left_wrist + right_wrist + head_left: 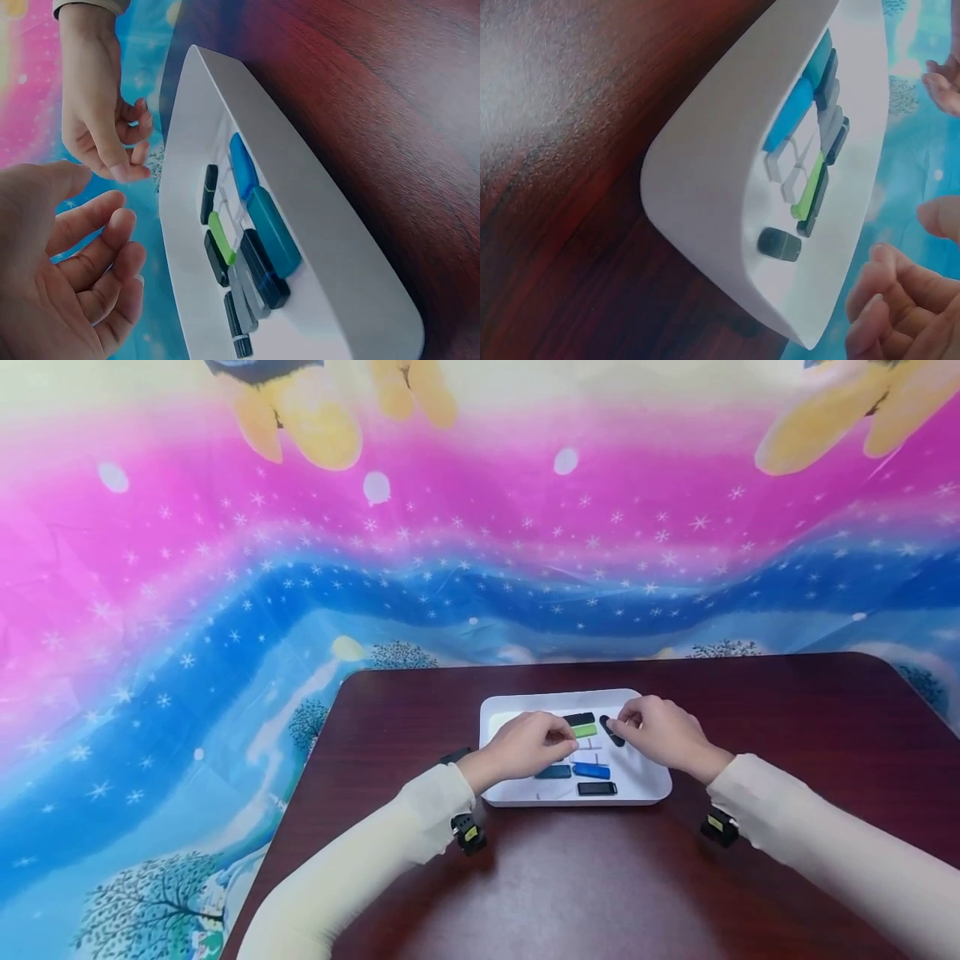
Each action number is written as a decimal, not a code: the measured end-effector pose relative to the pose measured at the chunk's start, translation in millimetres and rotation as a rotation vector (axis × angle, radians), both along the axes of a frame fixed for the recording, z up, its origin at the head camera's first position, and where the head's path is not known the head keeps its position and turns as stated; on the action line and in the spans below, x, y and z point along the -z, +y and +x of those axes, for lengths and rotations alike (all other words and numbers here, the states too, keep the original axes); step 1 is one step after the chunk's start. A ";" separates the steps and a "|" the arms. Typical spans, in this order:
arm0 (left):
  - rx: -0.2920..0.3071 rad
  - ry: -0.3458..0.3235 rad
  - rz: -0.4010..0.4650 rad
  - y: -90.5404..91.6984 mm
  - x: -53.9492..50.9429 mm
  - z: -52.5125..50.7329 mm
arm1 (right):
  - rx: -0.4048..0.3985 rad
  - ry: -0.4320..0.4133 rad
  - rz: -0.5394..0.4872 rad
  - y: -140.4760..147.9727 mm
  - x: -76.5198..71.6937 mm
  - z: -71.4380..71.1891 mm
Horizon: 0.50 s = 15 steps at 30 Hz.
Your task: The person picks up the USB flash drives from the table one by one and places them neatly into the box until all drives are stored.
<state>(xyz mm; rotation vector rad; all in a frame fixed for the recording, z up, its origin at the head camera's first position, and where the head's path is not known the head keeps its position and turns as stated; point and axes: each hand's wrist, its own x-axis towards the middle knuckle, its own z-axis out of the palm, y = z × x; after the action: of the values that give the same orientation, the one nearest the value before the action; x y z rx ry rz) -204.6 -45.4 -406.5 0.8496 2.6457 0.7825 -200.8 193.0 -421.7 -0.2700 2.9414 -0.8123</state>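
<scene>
A white tray (517, 795) holds several USB flash drives lying flat. My left hand (525, 745) hovers over the tray's left half, fingers loosely bent. Nothing is held between them in the left wrist view. Over the right side is my right hand (663, 731), close to a black flash drive (612, 731); the right wrist view has its relaxed fingers apart from that drive. A green flash drive (585, 731) lies beside a black one (579, 719). Nearer the front are a blue drive (592, 771), a teal drive (553, 772) and another black drive (597, 788). Grey drives (244, 296) are partly hidden from the head view by my left hand.
The tray stands on a dark reddish-brown table (600, 877), towards its far edge. Its raised walls surround the drives. Behind the table hangs a pink and blue cloth (465, 543) printed with snowflakes. A black camera mount (468, 833) sits at each wrist.
</scene>
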 end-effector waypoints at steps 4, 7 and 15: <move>-0.005 -0.002 0.004 -6.8 2.0 3.5 | -0.015 0.001 -0.001 -1.5 -0.4 3.6; -0.005 0.007 0.012 -10.9 0.4 4.5 | -0.023 0.015 -0.011 -3.2 -0.7 6.0; -0.023 0.039 0.049 -28.1 -2.1 4.2 | -0.047 0.027 -0.034 -11.8 -2.9 10.4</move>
<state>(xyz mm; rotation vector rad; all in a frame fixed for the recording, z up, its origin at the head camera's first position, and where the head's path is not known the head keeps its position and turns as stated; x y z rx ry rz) -200.4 -73.6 -404.3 0.8571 2.6846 0.8483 -190.3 181.2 -418.8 -0.3541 2.9363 -0.8593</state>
